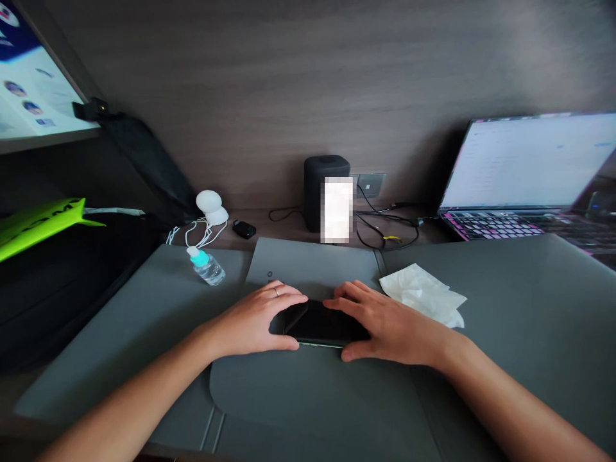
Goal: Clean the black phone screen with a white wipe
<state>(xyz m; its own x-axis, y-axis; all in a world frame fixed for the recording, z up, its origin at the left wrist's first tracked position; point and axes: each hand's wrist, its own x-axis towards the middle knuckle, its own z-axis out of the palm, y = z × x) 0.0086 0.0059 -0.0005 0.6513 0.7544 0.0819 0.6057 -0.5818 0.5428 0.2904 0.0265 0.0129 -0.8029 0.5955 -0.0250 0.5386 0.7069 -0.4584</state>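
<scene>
Black phone, glossy face up, long axis left-right, left grip and right grip holding its ends

Dim light, soft shadows, stretched blurry edges

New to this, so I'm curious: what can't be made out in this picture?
In the head view:
Phone, right end: hidden by the right grip.
Black speaker, front: partly masked by a pixelated patch.
Laptop, right side: cut off by the picture edge.
Screen text: blurred, too small.
</scene>
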